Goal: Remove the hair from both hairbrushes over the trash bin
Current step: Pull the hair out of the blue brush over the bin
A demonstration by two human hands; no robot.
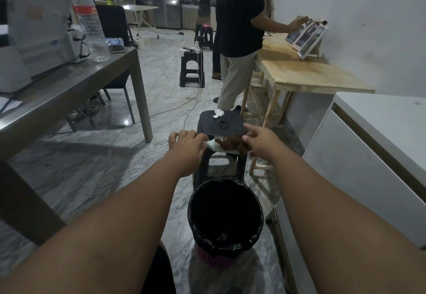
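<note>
The left hand [187, 142] curls its fingers [182, 135] round the handle of the white hairbrush [222, 149], steadying it for the right hand [260, 140], whose fingers [246, 138] appear to pinch the reddish-brown hair clump [232, 143] matted in the bristles. The brush lies crosswise between both sets of fingers, handle left, head right, bristles up. It hangs at the black stool [221, 125] edge. The lined trash bin [226, 215] stands below and nearer the person than the fingers, so loosened hair might miss it.
</note>
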